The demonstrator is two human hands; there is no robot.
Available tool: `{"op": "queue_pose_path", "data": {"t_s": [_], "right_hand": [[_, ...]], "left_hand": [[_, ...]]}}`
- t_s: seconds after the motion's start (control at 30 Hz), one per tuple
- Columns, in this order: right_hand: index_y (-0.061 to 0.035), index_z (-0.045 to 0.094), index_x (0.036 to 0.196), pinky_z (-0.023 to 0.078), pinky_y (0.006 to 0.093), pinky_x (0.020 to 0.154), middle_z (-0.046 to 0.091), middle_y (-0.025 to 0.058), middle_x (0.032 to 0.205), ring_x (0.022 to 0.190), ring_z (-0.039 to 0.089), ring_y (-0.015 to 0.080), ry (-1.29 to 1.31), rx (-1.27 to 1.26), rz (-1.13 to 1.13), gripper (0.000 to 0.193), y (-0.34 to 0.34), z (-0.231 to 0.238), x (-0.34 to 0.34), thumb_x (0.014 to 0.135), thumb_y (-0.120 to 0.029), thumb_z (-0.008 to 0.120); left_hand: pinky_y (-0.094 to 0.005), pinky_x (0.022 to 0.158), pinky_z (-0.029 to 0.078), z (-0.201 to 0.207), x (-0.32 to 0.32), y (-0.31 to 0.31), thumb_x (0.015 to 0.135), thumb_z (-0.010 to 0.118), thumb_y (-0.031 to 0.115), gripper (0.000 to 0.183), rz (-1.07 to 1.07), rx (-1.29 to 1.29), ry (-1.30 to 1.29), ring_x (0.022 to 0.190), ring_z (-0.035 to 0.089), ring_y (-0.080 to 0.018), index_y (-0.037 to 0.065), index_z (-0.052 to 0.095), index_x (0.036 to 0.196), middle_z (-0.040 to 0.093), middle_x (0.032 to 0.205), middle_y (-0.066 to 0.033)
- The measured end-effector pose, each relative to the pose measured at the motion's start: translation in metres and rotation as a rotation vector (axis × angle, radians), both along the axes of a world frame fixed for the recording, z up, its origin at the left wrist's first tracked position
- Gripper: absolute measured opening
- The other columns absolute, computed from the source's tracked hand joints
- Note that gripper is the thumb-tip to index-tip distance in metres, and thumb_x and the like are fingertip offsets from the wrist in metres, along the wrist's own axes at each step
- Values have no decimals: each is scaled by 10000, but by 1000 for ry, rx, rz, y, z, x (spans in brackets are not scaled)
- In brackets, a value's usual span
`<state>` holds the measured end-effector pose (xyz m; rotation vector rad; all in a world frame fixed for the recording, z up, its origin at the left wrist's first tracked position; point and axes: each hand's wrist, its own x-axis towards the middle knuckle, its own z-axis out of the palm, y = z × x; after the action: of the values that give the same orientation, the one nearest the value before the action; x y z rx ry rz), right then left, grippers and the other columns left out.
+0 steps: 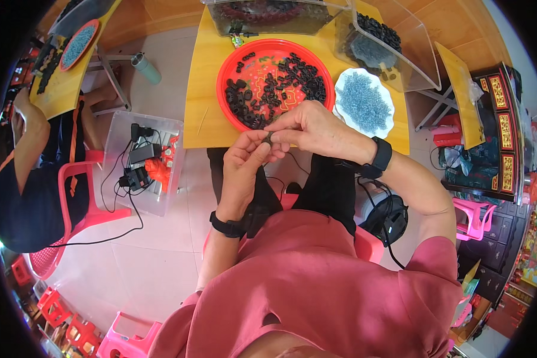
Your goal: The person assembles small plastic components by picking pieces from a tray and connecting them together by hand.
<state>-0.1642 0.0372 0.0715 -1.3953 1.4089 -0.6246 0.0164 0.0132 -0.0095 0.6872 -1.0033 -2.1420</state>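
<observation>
Just in front of the table's near edge, my left hand (244, 156) and my right hand (307, 128) meet, fingertips pinched together. Between them is a small dark piece (267, 138), mostly covered by the fingers; its exact kind does not show. Beyond the hands lies a round red tray (222, 89) with many small black ring-like parts (304, 77) spread over it. To its right a white scalloped plate (341, 83) bears a heap of small blue-grey pieces (364, 104), too fine to make out singly.
Clear plastic bins (268, 18) stand at the table's back, one at the right holding black parts (376, 33). A bin of chargers and cables (143, 158) sits on the floor at left. Beside it a co-worker (36, 173) sits on a pink chair (65, 209) at another table.
</observation>
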Motion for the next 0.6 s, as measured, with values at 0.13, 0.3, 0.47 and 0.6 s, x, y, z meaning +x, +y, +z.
{"op": "queue_pose_path", "data": {"t_s": [0.13, 0.3, 0.47, 0.6], "right_hand": [[38, 689, 980, 495, 220, 632, 682, 50, 741, 674, 613, 67, 20, 5, 1, 169, -1, 2, -1, 862, -55, 611], [31, 710, 862, 497, 248, 568, 659, 72, 638, 592, 631, 105, -39, 102, -56, 165, -3, 7, 0, 792, -77, 606], [29, 712, 860, 489, 236, 542, 642, 55, 618, 574, 612, 88, -65, 65, -60, 172, -1, 2, -2, 795, -89, 604], [31, 708, 875, 497, 229, 550, 640, 52, 618, 565, 608, 87, -75, 55, -57, 183, 0, 1, -2, 807, -97, 596]], "left_hand": [[-251, 736, 497, 2, 0, 0, 929, 534, 25, 260, 18, -60, 25, 809, 651, -168, 9, 417, 1161, 656, 927, -133], [-258, 745, 496, 6, -1, 3, 929, 500, -11, 315, 7, -148, 0, 825, 641, -175, 25, 329, 1191, 637, 935, -148], [-268, 755, 501, 10, -1, 2, 928, 473, -34, 332, 7, -185, 15, 835, 638, -180, 26, 311, 1212, 626, 961, -149], [-273, 759, 507, 12, 0, 2, 927, 469, -38, 356, 10, -158, -1, 835, 642, -182, 27, 296, 1231, 630, 967, -151]]}}
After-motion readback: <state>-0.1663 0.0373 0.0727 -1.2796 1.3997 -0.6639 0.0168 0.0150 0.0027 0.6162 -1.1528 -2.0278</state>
